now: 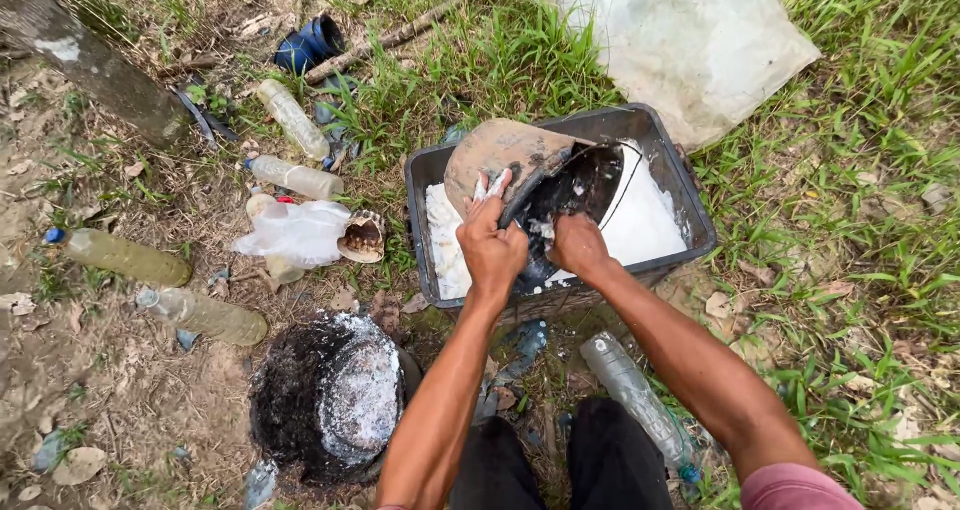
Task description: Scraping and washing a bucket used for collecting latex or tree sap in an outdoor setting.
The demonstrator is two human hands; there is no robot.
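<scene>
Over the grey tub (690, 205), the left hand (490, 250) fingers grip the tipped black bucket (560, 195). The right hand (578, 245) fingers curl inside it, grip unclear. White stuff could spill if it slips.

Your hands have little room over the crate (690, 195): the tilted bucket (520, 160) fills its left half, leaving only the white-filled right side open. To your left, bottles (205, 315), a white bag (295, 232) and a black tub (325, 395) crowd the ground. One more bottle (630, 390) lies between your knees and the crate.
</scene>
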